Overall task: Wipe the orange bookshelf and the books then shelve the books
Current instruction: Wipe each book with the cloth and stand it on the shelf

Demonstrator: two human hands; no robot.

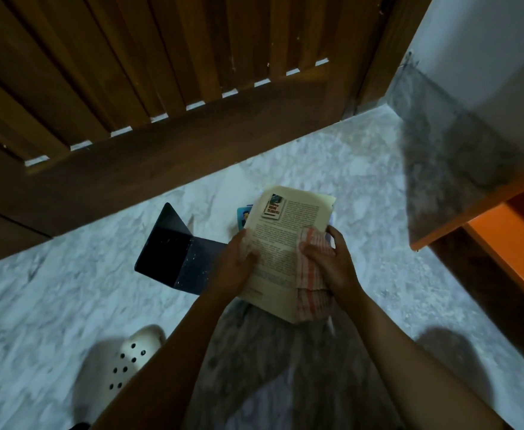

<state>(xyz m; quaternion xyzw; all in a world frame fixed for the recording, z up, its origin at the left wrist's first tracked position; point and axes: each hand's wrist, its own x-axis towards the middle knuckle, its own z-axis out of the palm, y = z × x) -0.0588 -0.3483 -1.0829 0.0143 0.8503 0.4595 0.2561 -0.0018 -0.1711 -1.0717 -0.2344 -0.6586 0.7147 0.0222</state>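
A cream paperback book (288, 225) with printed text on its back cover is held over my lap, tilted away from me. My left hand (239, 262) grips its left edge, thumb on the cover. My right hand (332, 259) presses a white cloth with orange stripes (312, 283) against the book's right side. Another book with a blue cover (243, 217) peeks out from behind the held one, on the floor. The orange bookshelf (509, 243) shows at the right edge, only its corner and top board visible.
A dark metal bookend (174, 252) stands on the marble floor (68, 290) left of the book. A white perforated clog (130, 358) is at lower left. A slatted wooden door (161, 72) fills the top, a white wall (487, 41) the upper right.
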